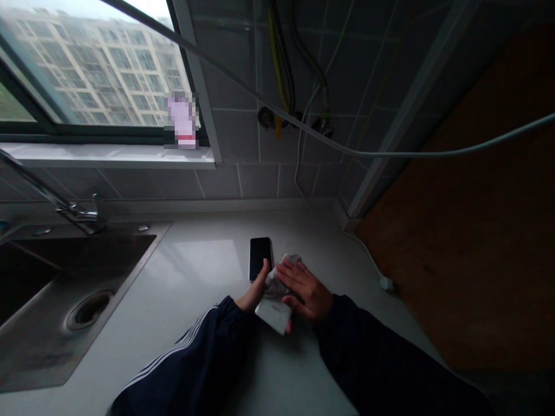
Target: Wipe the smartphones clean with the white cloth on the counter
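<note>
My left hand [255, 292] holds a small white boxy object [274, 314] from below, thumb raised toward a black phone [260, 258] that lies flat on the white countertop [203, 271]. My right hand [306, 289] presses a crumpled light cloth [281, 274] onto the top of that white object, fingers laid flat over it. Both arms wear dark sleeves; the left one has white stripes. What the white object is I cannot make out.
A steel sink [65, 300] with a drain and a faucet [65, 205] lies to the left. A window sill [108, 155] carries a small blurred item. A white cable [368, 254] runs along the counter to the wall corner. A brown wooden panel [468, 231] stands on the right.
</note>
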`<state>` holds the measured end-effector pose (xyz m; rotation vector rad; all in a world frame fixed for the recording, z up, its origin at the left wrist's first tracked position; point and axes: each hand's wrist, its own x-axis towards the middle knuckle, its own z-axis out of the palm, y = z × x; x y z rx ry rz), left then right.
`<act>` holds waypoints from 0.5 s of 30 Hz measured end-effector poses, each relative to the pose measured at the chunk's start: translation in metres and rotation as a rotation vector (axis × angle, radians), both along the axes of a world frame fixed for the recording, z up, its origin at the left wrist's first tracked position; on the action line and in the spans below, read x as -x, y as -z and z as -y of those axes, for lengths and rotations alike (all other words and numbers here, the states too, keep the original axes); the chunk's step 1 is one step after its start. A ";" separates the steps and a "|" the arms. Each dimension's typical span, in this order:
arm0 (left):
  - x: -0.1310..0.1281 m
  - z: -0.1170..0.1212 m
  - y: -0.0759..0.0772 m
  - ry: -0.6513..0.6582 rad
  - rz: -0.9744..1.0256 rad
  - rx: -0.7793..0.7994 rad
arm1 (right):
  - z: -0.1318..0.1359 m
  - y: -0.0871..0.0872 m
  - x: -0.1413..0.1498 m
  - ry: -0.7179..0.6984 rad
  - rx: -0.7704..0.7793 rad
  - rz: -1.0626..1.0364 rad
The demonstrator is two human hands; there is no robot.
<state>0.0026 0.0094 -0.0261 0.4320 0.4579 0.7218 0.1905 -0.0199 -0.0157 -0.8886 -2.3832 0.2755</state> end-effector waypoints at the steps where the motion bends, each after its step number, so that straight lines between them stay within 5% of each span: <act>1: 0.001 0.000 0.000 0.022 -0.010 0.009 | -0.002 -0.001 -0.002 0.040 0.003 -0.007; 8: 0.007 -0.001 -0.002 0.143 0.025 0.075 | -0.002 -0.004 -0.003 0.130 0.052 -0.030; 15: 0.004 0.001 -0.017 -0.051 0.065 0.180 | 0.010 0.006 0.012 -0.046 -0.031 -0.052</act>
